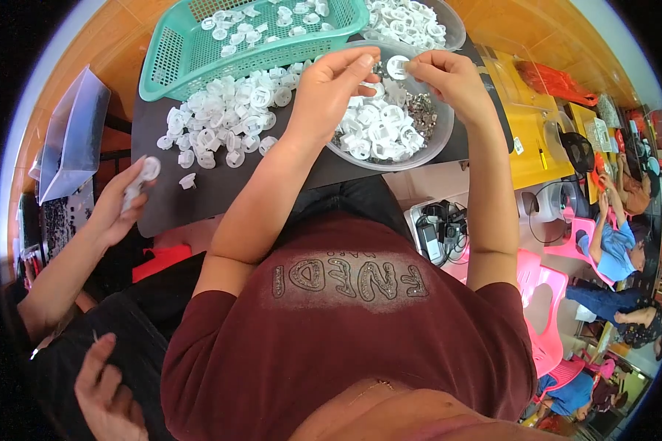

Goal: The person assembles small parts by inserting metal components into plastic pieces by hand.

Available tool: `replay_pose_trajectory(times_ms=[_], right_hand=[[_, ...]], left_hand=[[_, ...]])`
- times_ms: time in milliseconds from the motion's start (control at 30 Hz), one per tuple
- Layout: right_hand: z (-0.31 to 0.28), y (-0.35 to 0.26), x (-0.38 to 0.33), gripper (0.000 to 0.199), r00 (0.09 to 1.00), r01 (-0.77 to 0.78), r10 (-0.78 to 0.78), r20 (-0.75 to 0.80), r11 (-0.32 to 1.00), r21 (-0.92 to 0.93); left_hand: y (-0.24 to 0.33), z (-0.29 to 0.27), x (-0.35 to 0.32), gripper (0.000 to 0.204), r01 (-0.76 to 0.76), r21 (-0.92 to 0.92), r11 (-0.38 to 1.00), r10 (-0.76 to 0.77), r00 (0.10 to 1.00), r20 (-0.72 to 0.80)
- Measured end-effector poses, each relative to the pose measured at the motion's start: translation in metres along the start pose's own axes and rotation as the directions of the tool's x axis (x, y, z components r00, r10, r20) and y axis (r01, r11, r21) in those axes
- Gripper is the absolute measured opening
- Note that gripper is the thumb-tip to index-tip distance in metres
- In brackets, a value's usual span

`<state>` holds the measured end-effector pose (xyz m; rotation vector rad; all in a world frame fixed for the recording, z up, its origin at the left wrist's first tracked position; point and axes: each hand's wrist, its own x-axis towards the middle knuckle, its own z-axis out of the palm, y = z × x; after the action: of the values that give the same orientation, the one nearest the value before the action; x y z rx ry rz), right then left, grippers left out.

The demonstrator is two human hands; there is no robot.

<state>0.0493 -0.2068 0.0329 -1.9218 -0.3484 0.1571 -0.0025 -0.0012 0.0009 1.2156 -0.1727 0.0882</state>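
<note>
My right hand (454, 79) pinches a round white plastic part (398, 67) by its edge, above a clear plastic bowl (443, 132). Close beside it, the thumb and forefinger of my left hand (329, 90) are pressed together. Whatever lies between those fingertips is too small to make out. Inside the bowl, white plastic parts (379, 131) lie heaped beside small metal pieces (422, 114). Left of my left forearm, a loose pile of similar white parts (232, 110) covers part of the dark tabletop (158, 187).
Behind the pile stands a green mesh basket (187, 70) with scattered white parts. Another full bowl (456, 33) is at the far right. At left, a co-worker's hand (114, 202) holds a white part; their other hand (107, 393) is lower. Pink chairs (544, 316) stand at right.
</note>
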Motion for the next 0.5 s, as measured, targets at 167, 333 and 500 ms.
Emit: replay_pose_trajectory(times_ms=[167, 333, 500], right_hand=[[0.001, -0.014, -0.015, 0.02, 0.997, -0.006, 0.0, 0.079, 0.997, 0.08], [-0.001, -0.022, -0.019, 0.021, 0.991, 0.013, -0.024, 0.132, 0.997, 0.081], [0.001, -0.025, -0.022, 0.022, 0.997, -0.016, 0.002, 0.083, 0.986, 0.164]], left_hand=[[0.0, 0.006, -0.004, 0.035, 0.055, 0.073, 0.996, -0.063, 0.992, 0.112], [-0.003, 0.005, -0.003, 0.034, 0.081, -0.007, 0.997, -0.078, 0.984, 0.158], [-0.003, 0.003, -0.002, 0.032, 0.084, -0.125, 0.989, -0.063, 0.985, 0.163]])
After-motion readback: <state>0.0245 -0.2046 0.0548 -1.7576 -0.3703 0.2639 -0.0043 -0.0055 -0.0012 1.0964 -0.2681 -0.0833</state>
